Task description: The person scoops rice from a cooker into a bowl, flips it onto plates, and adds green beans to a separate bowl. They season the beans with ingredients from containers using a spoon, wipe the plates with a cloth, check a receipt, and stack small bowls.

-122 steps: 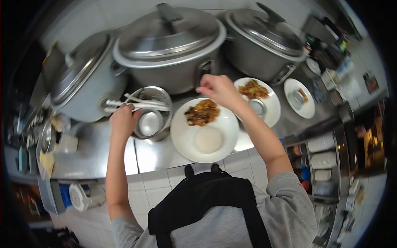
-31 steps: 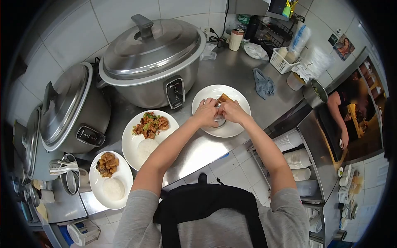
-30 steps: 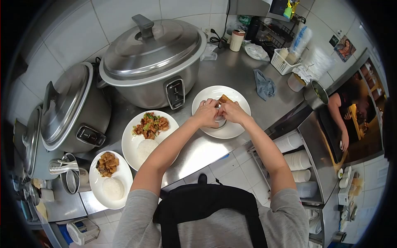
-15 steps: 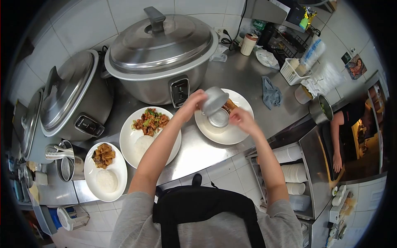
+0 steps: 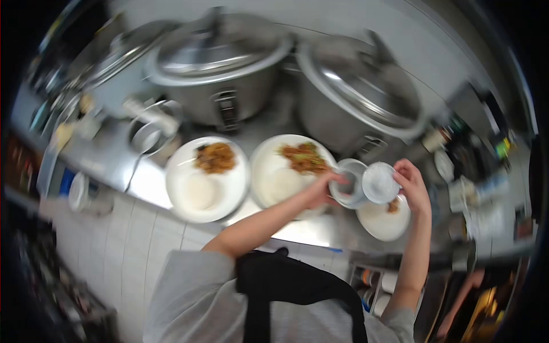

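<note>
Presently, the left hand [image 5: 326,188] grips the metal cup [image 5: 355,197] at its side; the right hand [image 5: 415,187] holds the small bowl [image 5: 378,183] by its rim, fingers narrow. The bowl overlaps the rightmost plate's [image 5: 384,227] far edge, near the steel surface's [image 5: 151,182] front edge.

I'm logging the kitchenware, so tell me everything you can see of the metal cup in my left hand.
The metal cup looks grey and round, open-mouthed, with a paler rim. Its opening is turned toward the camera; blur hides whether anything clings inside. The left hand grips its side, thumb over the rim. It is held over the counter, beside the paler cup in the right hand; whether the two touch is unclear.
</note>
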Demonstrator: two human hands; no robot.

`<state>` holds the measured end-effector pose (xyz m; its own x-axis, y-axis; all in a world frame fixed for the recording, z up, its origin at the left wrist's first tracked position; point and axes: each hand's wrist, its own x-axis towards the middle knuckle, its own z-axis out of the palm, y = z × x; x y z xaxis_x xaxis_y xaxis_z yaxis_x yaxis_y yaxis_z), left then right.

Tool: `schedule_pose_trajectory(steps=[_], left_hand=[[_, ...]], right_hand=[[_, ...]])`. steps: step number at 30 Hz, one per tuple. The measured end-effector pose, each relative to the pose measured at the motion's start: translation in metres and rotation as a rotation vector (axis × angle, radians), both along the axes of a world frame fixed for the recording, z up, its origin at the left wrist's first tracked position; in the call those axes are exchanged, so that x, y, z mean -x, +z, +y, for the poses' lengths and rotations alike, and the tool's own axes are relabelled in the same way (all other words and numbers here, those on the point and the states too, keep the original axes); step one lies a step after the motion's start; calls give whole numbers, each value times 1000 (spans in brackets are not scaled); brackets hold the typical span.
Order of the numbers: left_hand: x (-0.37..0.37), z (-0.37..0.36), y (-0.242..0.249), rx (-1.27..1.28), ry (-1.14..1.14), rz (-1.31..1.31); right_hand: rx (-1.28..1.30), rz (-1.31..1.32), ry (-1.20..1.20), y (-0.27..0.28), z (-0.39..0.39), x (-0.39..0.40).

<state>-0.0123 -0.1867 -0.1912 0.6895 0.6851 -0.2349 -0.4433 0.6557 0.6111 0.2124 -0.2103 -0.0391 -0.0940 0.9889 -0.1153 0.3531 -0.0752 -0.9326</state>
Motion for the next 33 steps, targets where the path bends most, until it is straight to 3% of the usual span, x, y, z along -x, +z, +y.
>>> schedule_pose_trajectory(steps=[1, 3, 5, 6, 8, 9, 10, 11, 12, 15, 17, 21, 23, 25, 29, 31, 33], left_hand=[[14, -7, 3, 80, -32, -100], [63, -18, 20, 116, -56, -266], [129, -32, 58, 168, 78, -220], [160, -39, 67, 235, 137, -177], [219, -40, 74, 15, 420, -124], [252, -40, 78, -86, 601, -11], [283, -25, 55, -201, 935, 204], [331, -22, 52, -460, 1066, 441], [364, -22, 76, -482, 1128, 452], [464, -3, 51, -461, 1102, 548], [495, 6, 39, -525, 1257, 1390], [531, 8, 47, -681, 1207, 1434], [527, 9, 46, -794, 868, 1764], [510, 6, 46, -873, 706, 1841], [492, 3, 42, -984, 667, 1935], [494, 1, 41, -997, 621, 2002], [493, 3, 45, -1060, 406, 2124]], right_hand=[[-155, -28, 26, -3, 4, 33], [-376, -401, 59, -30, 15, 75], [115, -60, 151, -22, 14, 141], [-7, -72, 238, -32, 23, 176], [-101, -78, 383, -30, 43, 250], [-108, 10, 445, -29, 51, 295], [-318, -91, 543, -45, 72, 335], [-224, 4, 547, -21, 62, 387], [-156, 68, 575, -23, 70, 429], [-143, 20, 566, -26, 94, 523], [-423, -435, 500, -38, 111, 556], [-569, -445, 525, -40, 137, 579], [-759, -520, 578, -38, 150, 610], [-963, -556, 502, -51, 158, 654], [-925, -722, 586, -62, 161, 699], [-905, -983, 550, -58, 169, 699], [-869, -815, 407, -58, 178, 680]])
